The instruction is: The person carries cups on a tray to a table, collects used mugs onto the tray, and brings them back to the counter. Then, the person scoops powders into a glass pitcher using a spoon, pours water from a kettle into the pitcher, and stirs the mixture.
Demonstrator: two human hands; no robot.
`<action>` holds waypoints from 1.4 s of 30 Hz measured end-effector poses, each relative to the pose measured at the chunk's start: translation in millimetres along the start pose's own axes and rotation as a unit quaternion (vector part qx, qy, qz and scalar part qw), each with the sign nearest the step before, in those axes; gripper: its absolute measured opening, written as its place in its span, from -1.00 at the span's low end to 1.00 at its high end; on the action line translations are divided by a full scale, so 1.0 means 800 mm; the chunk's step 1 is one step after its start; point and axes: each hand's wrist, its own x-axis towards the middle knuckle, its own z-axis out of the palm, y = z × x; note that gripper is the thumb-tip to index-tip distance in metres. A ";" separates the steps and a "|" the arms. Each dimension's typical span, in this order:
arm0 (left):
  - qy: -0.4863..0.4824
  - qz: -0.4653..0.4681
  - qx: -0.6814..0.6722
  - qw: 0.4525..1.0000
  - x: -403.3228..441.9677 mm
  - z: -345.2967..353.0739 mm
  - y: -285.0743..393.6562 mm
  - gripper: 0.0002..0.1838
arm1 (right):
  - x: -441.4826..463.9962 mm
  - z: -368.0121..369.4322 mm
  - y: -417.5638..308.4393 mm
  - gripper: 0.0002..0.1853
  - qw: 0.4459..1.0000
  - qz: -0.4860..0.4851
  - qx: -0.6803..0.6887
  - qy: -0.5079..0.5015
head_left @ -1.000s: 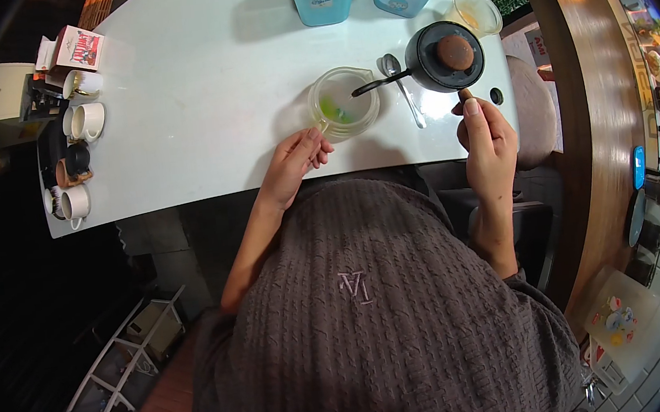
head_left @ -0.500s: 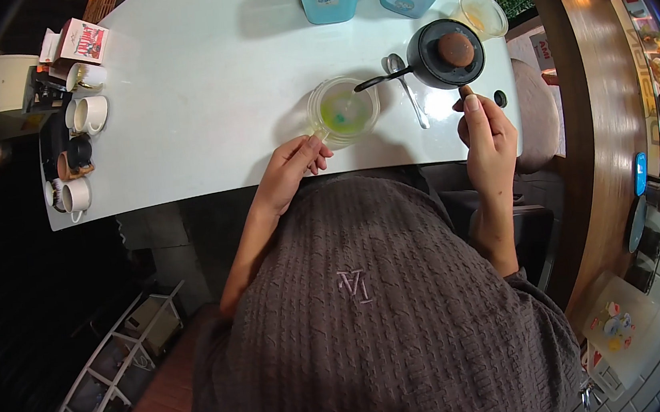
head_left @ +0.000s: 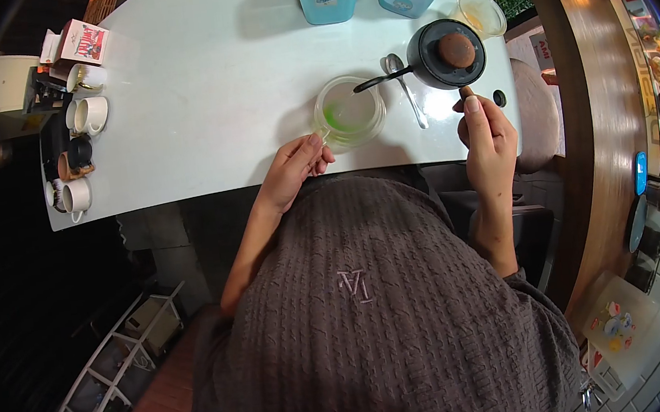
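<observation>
My left hand (head_left: 295, 167) is closed at the near-left side of a clear glass cup (head_left: 352, 133), its thumb and fingers pinching what looks like the cup's handle. Inside the cup, pale cloudy contents show a bright green patch on the left. My right hand (head_left: 489, 133) is wrapped round the handle of a black gooseneck kettle (head_left: 430, 75) with a brown lid knob. The kettle is held over the table's right side, and its thin spout reaches left so that the tip is above the cup. A metal spoon (head_left: 413, 101) lies between cup and kettle.
Two light-blue containers (head_left: 329, 1) stand at the back of the white table (head_left: 190, 100). A clear tub (head_left: 484, 13) sits behind the kettle. Several cups (head_left: 90, 115) and a printed box (head_left: 84, 43) line the left edge. A wooden ledge (head_left: 580, 139) runs along the right.
The cup has shifted slightly right. Its green colour has shrunk to a patch on the left, and the rest looks paler. Both hands and the kettle are nearly still.
</observation>
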 end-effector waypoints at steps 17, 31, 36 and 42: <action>-0.006 -0.019 0.078 0.997 0.004 -0.008 0.007 -0.60 | -0.009 0.007 -0.006 -0.67 1.000 -0.023 0.000 0.003; 0.020 0.007 0.096 0.995 -0.012 -0.017 0.019 -0.55 | -0.018 0.007 -0.007 -0.66 1.000 -0.018 -0.001 0.006; -0.005 -0.010 0.094 0.995 -0.006 -0.009 0.015 -0.56 | -0.022 0.008 -0.012 -0.64 1.000 0.004 0.017 -0.003; 0.010 -0.022 0.145 0.989 -0.031 -0.025 0.026 -0.56 | -0.025 0.013 -0.008 -0.66 0.999 -0.027 0.001 0.017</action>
